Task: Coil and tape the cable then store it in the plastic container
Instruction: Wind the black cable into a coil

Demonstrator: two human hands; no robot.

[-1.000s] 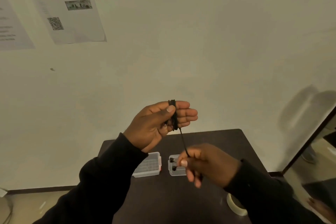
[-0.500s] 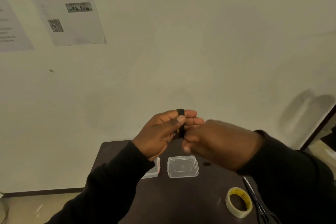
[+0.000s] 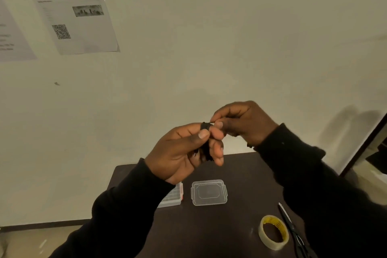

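My left hand is raised above the dark table and holds a black cable wound in a coil around its fingers, thumb pressing on top. My right hand is just right of it and pinches the cable's end at the top of the coil. A clear plastic container lies on the table, partly hidden behind my left wrist. Its clear lid lies flat beside it to the right. A roll of clear tape with a yellow core sits near my right sleeve.
Black scissors lie right of the tape roll, partly under my right sleeve. The table stands against a plain wall with printed sheets pinned at the upper left. A dark door frame runs along the right edge.
My right hand rose from below the coil, carrying the loose cable end up and over my left fingers. The hanging strand is gone from view. The camera tilted down, showing more table.
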